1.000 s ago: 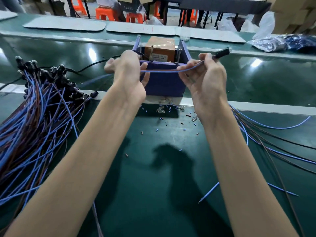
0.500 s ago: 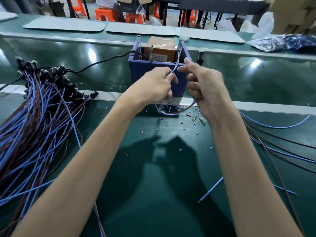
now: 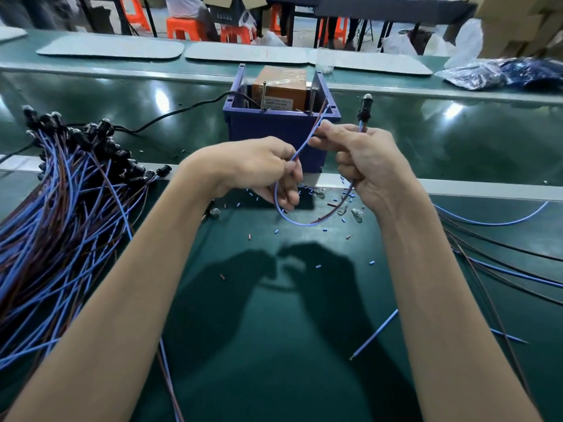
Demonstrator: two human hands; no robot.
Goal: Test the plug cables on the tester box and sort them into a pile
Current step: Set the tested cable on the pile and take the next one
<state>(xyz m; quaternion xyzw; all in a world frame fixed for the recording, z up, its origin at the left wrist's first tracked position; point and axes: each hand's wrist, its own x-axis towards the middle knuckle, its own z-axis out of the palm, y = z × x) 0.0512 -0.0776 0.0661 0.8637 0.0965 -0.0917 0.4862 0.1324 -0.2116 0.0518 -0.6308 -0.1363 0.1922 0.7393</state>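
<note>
Drawn taut a second ago, the plug cable (image 3: 300, 223) now sags in a loop just above the desk (image 3: 274, 345). My left hand (image 3: 259, 170) pinches the wire. My right hand (image 3: 370, 166) grips it below the black plug (image 3: 364, 112), which stands upright. The wire ends reach the right rim of the blue tester box (image 3: 274, 129) behind. The pile (image 3: 61, 208) lies at left, and loose cables (image 3: 490, 223) lie at right.

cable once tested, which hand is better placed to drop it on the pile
Probably left: the left hand grips the cable and is nearer the pile on that side; the right hand, holding the plug end, is by the tester box.
</note>
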